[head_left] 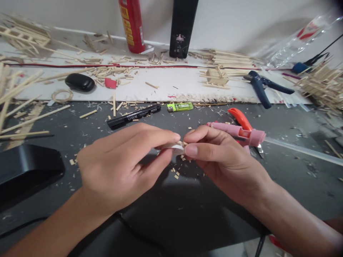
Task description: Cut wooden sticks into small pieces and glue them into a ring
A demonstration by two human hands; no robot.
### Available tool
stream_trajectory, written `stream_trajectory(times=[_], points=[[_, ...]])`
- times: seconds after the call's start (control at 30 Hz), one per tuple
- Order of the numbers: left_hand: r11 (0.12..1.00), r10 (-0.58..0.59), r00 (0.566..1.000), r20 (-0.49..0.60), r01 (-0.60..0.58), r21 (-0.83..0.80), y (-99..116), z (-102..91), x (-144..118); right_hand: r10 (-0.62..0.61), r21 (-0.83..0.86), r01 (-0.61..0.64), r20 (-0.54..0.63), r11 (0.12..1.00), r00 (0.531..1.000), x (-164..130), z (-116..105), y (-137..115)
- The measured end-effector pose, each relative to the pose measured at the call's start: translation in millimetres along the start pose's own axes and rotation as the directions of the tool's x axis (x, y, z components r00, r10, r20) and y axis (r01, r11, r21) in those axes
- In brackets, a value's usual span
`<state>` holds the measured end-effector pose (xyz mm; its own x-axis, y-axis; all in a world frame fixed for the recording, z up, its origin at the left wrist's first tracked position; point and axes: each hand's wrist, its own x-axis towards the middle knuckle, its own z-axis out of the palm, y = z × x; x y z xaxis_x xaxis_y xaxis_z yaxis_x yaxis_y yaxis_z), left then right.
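We have both hands meeting at the middle of the dark surface point(294, 121). Our left hand point(118, 167) pinches a small white piece point(174, 147) between thumb and forefinger, fingers narrow and closed on it. Our right hand point(219, 157) meets it from the other side, fingertips pressed on a tiny wooden bit point(184, 144) at the white piece's edge; what exactly the white piece is we cannot tell, since the fingers hide most of it. A pink tool point(238, 132), perhaps a small glue gun, lies tucked along the back of our right hand, touching it, with a clear stick point(302, 150) running out to the right.

To do this well, we judge that a light, steady pinch is best: the wooden bit is small and would slip or snap under force. Bracing both wrists on the surface should steady the fingertips.

Wood chips point(175, 173) lie scattered just below our hands. Beyond them lie a black marker point(134, 116) and a green lighter point(180, 106), and farther back a white board point(166, 85) carries split wooden sticks point(227, 62), blue-handled pliers point(261, 87) and a red can point(132, 25).
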<state>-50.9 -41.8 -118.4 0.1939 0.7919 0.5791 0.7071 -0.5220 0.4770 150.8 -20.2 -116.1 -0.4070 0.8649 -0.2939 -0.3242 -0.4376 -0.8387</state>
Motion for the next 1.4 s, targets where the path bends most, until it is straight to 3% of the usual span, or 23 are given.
stream_trajectory(times=[0.5,0.7,0.9,1.13,1.4], points=[[0.992,0.090,0.996,-0.012,-0.088,0.089,0.8,-2.9,-1.1,0.037,0.025,-0.037,0.013,0.999,0.999,0.1,1.1,-0.1],[0.981,0.180,0.979,-0.093,-0.172,0.094,-4.3,2.8,1.2,0.050,0.026,-0.050,0.009,0.998,0.999,1.2,1.1,-1.0],[0.973,0.218,0.971,-0.098,-0.209,0.093,-6.0,4.2,0.2,0.062,0.010,-0.062,-0.004,0.998,0.998,2.1,2.0,0.8],[0.989,0.140,0.989,-0.035,-0.139,0.049,-5.5,2.7,2.1,0.039,0.006,-0.039,0.011,0.999,0.999,1.3,0.0,0.7],[0.996,0.087,0.994,-0.071,-0.087,0.005,-1.2,3.1,5.7,-0.119,-0.209,0.119,0.011,0.971,0.993,1.9,0.5,-2.6]])
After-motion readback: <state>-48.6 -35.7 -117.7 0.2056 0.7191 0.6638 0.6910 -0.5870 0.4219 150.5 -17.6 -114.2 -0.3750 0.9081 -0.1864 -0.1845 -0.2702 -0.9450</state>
